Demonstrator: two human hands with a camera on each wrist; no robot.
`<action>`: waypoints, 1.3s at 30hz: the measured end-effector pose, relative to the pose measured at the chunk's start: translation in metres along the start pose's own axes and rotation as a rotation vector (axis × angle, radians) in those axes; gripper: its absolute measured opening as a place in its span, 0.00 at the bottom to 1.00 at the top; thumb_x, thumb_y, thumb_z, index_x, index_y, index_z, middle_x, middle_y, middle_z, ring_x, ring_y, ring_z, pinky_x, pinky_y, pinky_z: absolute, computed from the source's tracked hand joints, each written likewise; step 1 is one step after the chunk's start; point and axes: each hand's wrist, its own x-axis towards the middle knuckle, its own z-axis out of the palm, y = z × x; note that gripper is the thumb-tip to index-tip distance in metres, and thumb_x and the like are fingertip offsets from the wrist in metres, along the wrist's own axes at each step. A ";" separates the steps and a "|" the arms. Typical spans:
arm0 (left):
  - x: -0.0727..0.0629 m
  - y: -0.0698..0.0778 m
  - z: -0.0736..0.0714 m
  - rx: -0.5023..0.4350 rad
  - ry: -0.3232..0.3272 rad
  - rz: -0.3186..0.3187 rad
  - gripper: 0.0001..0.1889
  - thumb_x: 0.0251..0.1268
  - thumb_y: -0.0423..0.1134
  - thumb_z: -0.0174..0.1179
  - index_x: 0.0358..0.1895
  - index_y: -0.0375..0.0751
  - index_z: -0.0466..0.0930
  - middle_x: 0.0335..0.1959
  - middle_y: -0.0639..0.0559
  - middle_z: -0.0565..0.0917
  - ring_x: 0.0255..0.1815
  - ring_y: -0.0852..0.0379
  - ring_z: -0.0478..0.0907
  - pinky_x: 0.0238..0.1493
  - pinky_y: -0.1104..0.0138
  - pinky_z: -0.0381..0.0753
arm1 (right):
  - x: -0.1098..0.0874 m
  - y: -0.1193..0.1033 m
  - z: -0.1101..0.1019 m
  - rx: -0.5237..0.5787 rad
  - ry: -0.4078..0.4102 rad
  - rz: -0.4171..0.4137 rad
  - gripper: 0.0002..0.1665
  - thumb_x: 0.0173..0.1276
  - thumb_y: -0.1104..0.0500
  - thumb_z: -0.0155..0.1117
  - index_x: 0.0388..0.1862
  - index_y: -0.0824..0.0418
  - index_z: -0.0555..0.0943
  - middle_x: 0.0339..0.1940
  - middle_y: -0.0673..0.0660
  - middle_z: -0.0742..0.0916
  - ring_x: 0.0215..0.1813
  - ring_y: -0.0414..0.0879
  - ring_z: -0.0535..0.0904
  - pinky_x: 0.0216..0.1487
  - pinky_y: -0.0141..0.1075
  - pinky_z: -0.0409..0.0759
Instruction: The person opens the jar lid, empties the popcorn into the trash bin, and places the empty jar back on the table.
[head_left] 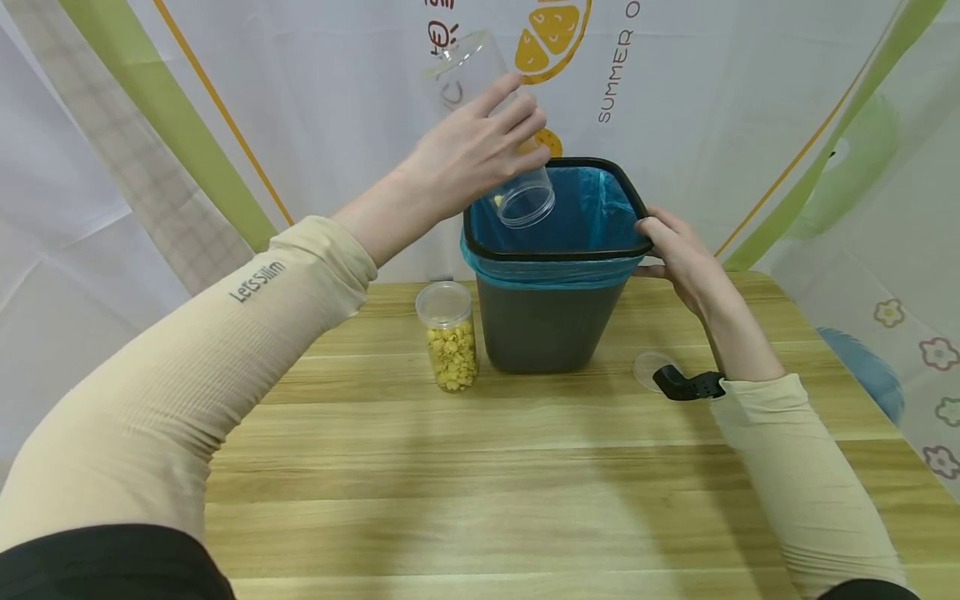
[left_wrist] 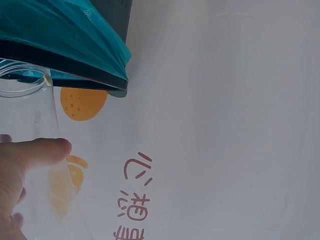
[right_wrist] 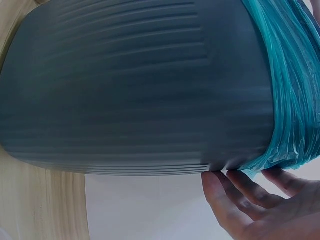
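Note:
My left hand (head_left: 487,137) grips an emptied-looking clear plastic jar (head_left: 528,196), tilted with its mouth down over the trash bin. A small yellow piece (left_wrist: 48,80) clings inside near the jar's mouth. The dark grey trash bin (head_left: 551,325) stands upright on the table, with a blue bag (head_left: 555,272) lining it and folded over outside under the black rim. My right hand (head_left: 682,254) holds the bin's right rim; in the right wrist view its fingertips (right_wrist: 212,182) touch the bin's outer side.
Left of the bin, a lidded clear jar of popcorn (head_left: 452,354) stands on the wooden table (head_left: 480,483). A clear round lid (head_left: 648,370) lies to the right, partly behind the black wrist strap (head_left: 686,385). Behind everything hangs a printed white curtain (head_left: 337,100).

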 end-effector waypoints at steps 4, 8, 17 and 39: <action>0.003 0.000 0.000 0.033 0.030 0.017 0.26 0.64 0.28 0.64 0.64 0.43 0.67 0.64 0.38 0.71 0.68 0.41 0.66 0.81 0.52 0.57 | 0.000 0.000 0.000 0.001 0.000 0.000 0.36 0.77 0.44 0.40 0.81 0.53 0.59 0.79 0.60 0.65 0.75 0.55 0.68 0.64 0.40 0.79; 0.007 0.002 -0.001 0.078 0.055 0.034 0.23 0.68 0.22 0.55 0.63 0.44 0.69 0.63 0.40 0.73 0.67 0.43 0.67 0.82 0.53 0.57 | 0.000 0.001 0.001 0.007 0.000 -0.004 0.36 0.78 0.44 0.40 0.81 0.53 0.58 0.79 0.60 0.65 0.75 0.55 0.68 0.71 0.51 0.74; 0.017 0.003 -0.004 0.172 0.077 0.101 0.25 0.71 0.17 0.47 0.65 0.44 0.71 0.65 0.41 0.73 0.71 0.44 0.67 0.84 0.54 0.53 | 0.000 0.002 0.001 0.008 0.004 -0.009 0.37 0.78 0.44 0.40 0.82 0.52 0.58 0.79 0.60 0.65 0.76 0.56 0.67 0.73 0.56 0.71; 0.023 0.004 -0.014 0.290 0.026 0.220 0.24 0.68 0.23 0.60 0.66 0.40 0.73 0.72 0.38 0.71 0.78 0.43 0.64 0.85 0.54 0.50 | -0.001 0.002 0.001 -0.001 0.010 -0.007 0.37 0.77 0.44 0.39 0.82 0.53 0.58 0.79 0.59 0.65 0.74 0.55 0.68 0.69 0.50 0.75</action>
